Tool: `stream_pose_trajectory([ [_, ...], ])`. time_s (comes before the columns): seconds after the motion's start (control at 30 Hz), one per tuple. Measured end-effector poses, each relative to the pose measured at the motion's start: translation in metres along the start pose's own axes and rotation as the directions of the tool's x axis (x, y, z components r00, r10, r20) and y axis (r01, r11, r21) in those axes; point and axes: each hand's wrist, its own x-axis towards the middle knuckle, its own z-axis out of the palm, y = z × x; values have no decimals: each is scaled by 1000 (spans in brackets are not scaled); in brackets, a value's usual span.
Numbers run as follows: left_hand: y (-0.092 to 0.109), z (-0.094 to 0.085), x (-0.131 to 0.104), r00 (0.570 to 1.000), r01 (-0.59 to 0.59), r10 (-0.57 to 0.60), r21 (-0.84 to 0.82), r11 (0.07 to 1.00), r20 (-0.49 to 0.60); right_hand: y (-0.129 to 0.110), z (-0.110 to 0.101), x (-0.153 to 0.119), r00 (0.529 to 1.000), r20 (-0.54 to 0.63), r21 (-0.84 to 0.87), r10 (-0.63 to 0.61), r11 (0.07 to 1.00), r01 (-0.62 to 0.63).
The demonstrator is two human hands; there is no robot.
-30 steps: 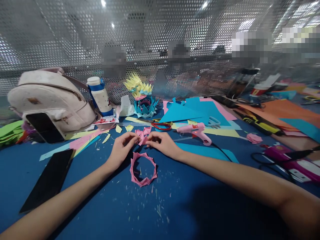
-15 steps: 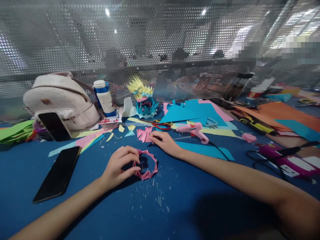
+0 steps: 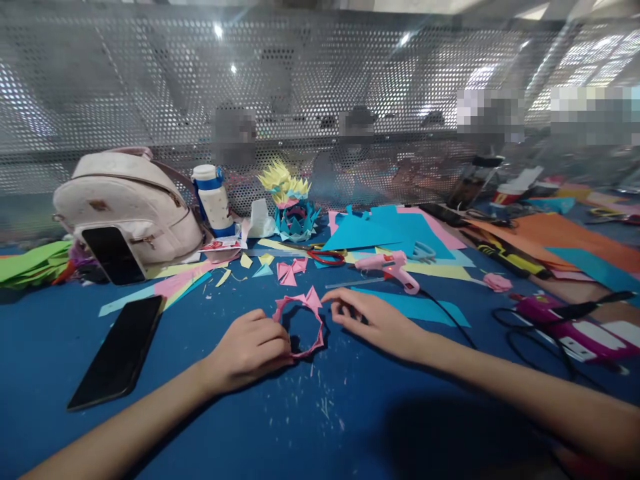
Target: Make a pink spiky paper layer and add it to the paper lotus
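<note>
A pink folded-paper ring [image 3: 320, 340] rests on the blue table, its rim made of pointed segments. My left hand [image 3: 253, 350] is closed on the ring's left side. At the ring's top right stands a pink folded-paper triangle [image 3: 313, 299]. Just right of it is my right hand [image 3: 373, 320], its fingers bent and apart with nothing visible between them; the index fingertip is close to the triangle, and whether it touches I cannot tell. Beyond the ring lie several loose pink paper pieces [image 3: 287, 273].
A pink glue gun [image 3: 387, 263] and red-handled scissors [image 3: 327, 257] lie behind my right hand. Left are a black phone [image 3: 120, 350], a backpack [image 3: 127, 200] and a bottle [image 3: 213, 200]. A blue-and-yellow paper model [image 3: 295, 217] and blue sheets [image 3: 380, 227] stand farther back.
My right hand has come from the loose pink pieces toward me and right, beside the ring. A pink triangle now shows at the ring's top right. My left fingers have closed on the ring.
</note>
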Motion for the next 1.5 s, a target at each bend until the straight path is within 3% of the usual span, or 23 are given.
stream_pose_trajectory([
  [0.17,3,0,-1,999,-26,28,100,995,-23,-15,14,11,993,95,380,74,919,-105],
  [0.27,6,1,-3,987,79,-70,54,995,-147,-15,19,23,992,106,526,73,842,-118],
  [0.33,7,1,-3,917,225,-252,-121,967,-307,-13,20,28,990,113,577,81,806,-131],
  [0.4,7,1,-1,788,334,-483,-393,857,-383,-10,20,30,991,98,588,92,798,-132],
  [0.47,5,1,3,709,367,-656,-659,657,-259,-8,20,30,993,78,591,92,798,-120],
  [0.53,0,0,7,731,389,-682,-834,391,21,-6,21,31,995,65,602,81,792,-104],
  [0.6,-5,1,10,759,423,-603,-890,170,246,-4,22,31,996,53,610,75,787,-92],
  [0.67,-11,3,10,760,421,-566,-905,57,318,-3,22,30,996,44,607,81,790,-91],
  [0.73,-15,6,7,761,376,-574,-927,10,302,-3,18,27,996,40,582,82,808,-91],
  [0.83,-16,8,2,763,329,-586,-944,-10,272,1,2,13,997,6,466,73,882,-67],
  [0.97,-14,7,2,738,358,-643,-927,113,207,20,-34,-23,985,-72,147,158,978,-146],
  [1.03,-13,6,3,729,369,-657,-919,139,193,37,-54,-42,972,-67,2,226,974,-226],
  [1.1,-13,6,5,717,369,-670,-920,131,192,57,-70,-55,933,-178,-138,313,931,-339],
  [1.17,-14,7,5,698,386,-688,-913,128,199,76,-81,-60,890,-340,-145,303,918,-368],
  [1.23,-16,7,4,676,417,-710,-897,147,198,93,-85,-56,851,-440,-17,287,945,-327],
  [1.33,-17,8,2,654,433,-738,-882,185,166,109,-83,-41,867,-375,71,328,943,-326],
  [1.43,-18,8,0,629,423,-764,-887,183,143,117,-79,-25,918,-239,-35,317,942,-335],
  [1.5,-18,9,-1,615,424,-776,-888,178,138,117,-78,-17,924,-216,-91,314,936,-340],
])
